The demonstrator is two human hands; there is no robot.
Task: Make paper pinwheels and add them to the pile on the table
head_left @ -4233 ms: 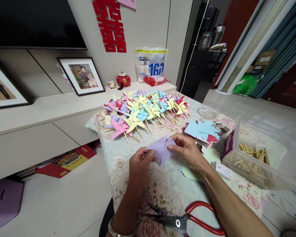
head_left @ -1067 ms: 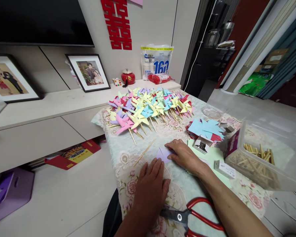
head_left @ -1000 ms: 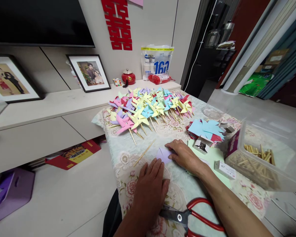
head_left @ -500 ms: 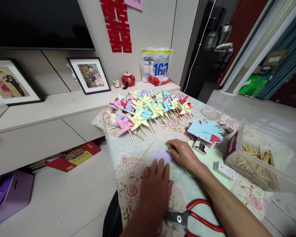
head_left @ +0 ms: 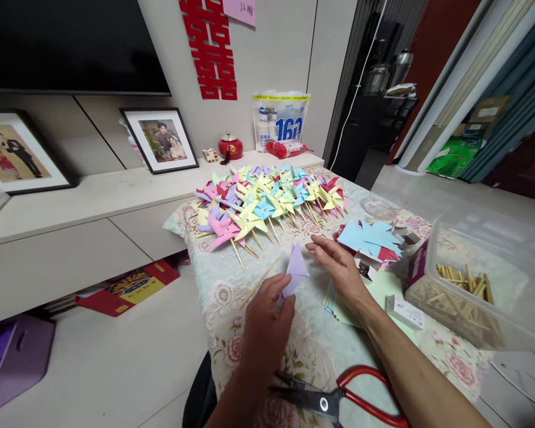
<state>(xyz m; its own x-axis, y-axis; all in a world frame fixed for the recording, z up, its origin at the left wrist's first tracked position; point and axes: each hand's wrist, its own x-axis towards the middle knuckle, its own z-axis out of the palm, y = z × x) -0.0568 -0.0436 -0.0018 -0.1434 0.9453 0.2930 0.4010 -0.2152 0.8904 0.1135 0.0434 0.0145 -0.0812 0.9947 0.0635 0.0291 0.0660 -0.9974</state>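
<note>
A folded piece of lilac paper [head_left: 296, 267] stands partly raised above the tablecloth, its lower end pinched between the thumb and fingers of my left hand [head_left: 271, 309]. To its right, my right hand [head_left: 334, 261] is open, fingers stretched and apart from the paper. A thin wooden stick [head_left: 259, 282] lies on the cloth just left of the paper. Behind are many finished paper pinwheels [head_left: 267, 205] on sticks, in pink, yellow, blue and lilac. Red-handled scissors [head_left: 325, 399] lie below my forearms, blades partly covered by my left arm.
Cut blue and red paper pieces [head_left: 369, 238] are piled at the right, near a small open box of fasteners [head_left: 365, 268] and a closed white box [head_left: 405, 312]. A clear plastic bin [head_left: 512, 297] holds short sticks. Pale green sheets [head_left: 386, 288] lie under my right arm.
The lilac paper lay flat under both hands; now it is folded and lifted in my left hand. My right hand has let go and moved slightly right, its fingers opening.
</note>
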